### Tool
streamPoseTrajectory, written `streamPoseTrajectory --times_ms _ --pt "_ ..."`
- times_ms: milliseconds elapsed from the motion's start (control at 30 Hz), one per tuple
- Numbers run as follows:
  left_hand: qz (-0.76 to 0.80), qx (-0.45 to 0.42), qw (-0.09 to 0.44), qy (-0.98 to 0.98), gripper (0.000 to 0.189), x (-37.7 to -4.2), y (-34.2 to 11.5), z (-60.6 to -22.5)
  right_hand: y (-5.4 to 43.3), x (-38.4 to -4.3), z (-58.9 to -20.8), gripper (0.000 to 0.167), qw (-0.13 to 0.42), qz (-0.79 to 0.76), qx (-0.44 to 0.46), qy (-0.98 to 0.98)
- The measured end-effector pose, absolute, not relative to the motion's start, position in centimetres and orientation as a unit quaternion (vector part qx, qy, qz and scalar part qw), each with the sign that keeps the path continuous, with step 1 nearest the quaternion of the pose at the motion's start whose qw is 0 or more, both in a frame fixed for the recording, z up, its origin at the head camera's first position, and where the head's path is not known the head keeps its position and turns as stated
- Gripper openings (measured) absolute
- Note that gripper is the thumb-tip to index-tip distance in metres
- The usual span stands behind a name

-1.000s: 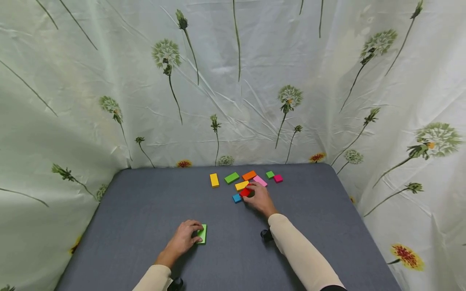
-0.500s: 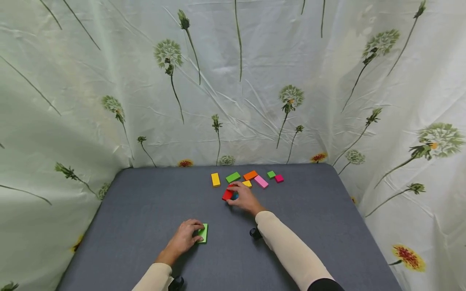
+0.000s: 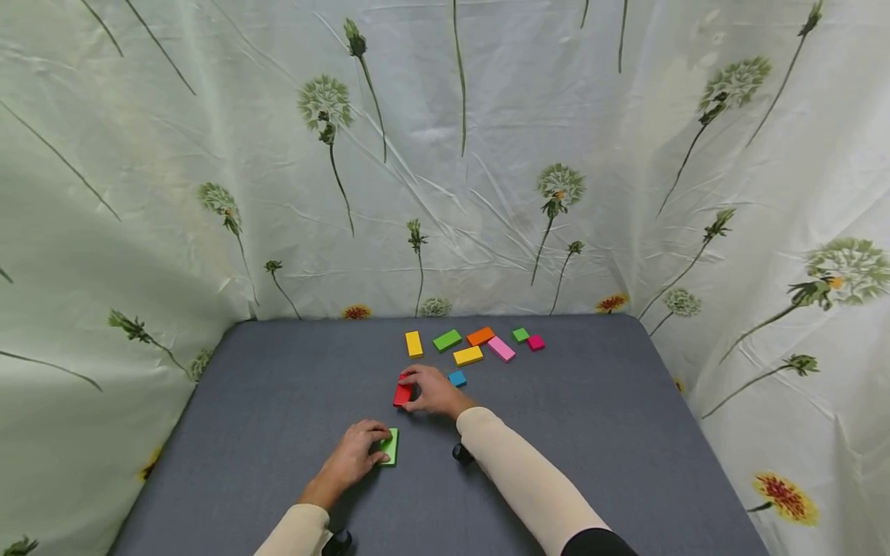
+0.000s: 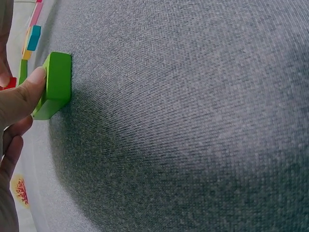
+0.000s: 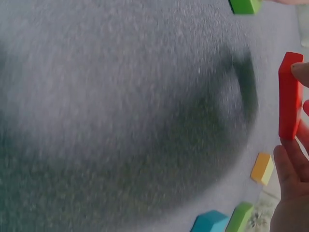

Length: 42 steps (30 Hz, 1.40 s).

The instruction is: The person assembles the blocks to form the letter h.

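Observation:
My left hand [image 3: 350,454] is at the front middle of the table, thumb and fingers around a light green rectangular block [image 3: 391,448]. In the left wrist view that green block [image 4: 59,77] sits on the cloth, the thumb pressing its near face. Farther out, my right hand [image 3: 436,391] pinches a red rectangular block [image 3: 401,394] between thumb and fingertips. The right wrist view has the red block [image 5: 288,101] held clear of the table, its shadow on the cloth apart from it. A small blue block [image 3: 457,378] lies just beyond the right hand.
Toward the back of the grey table [image 3: 278,401] lie several flat blocks: yellow [image 3: 413,344], green [image 3: 447,340], orange [image 3: 480,336], another yellow [image 3: 468,355], pink [image 3: 501,349], small green [image 3: 521,334] and magenta [image 3: 535,342]. A flower-patterned curtain [image 3: 389,170] hangs behind the table.
My right hand has picked the red block out of the group and carried it left and nearer, uncovering the yellow and blue blocks. The left hand stays on the green block.

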<state>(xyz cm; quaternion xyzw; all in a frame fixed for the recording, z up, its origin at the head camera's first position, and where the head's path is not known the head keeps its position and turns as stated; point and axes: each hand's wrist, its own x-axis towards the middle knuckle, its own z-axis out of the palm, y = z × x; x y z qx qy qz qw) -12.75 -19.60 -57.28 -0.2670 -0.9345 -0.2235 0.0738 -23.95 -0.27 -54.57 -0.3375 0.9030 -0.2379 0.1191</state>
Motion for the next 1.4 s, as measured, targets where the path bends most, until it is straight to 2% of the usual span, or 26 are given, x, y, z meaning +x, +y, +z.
streamPoseTrajectory --times_ms 233,767,1400 --pt "-0.226 -0.266 0.075 -0.934 0.029 -12.8 -19.6 -57.5 -1.3 -23.5 -55.1 0.042 0.140 -0.223 -0.354 0.897" --pt "-0.233 -0.276 0.099 -0.927 0.029 -12.8 -19.6 -57.5 -1.5 -22.3 -56.2 0.040 0.150 -0.261 -0.353 0.886" --pt "-0.228 -0.270 0.073 -0.933 0.030 -12.8 -19.9 -57.4 -2.2 -21.7 -56.9 0.039 0.156 -0.278 -0.347 0.882"
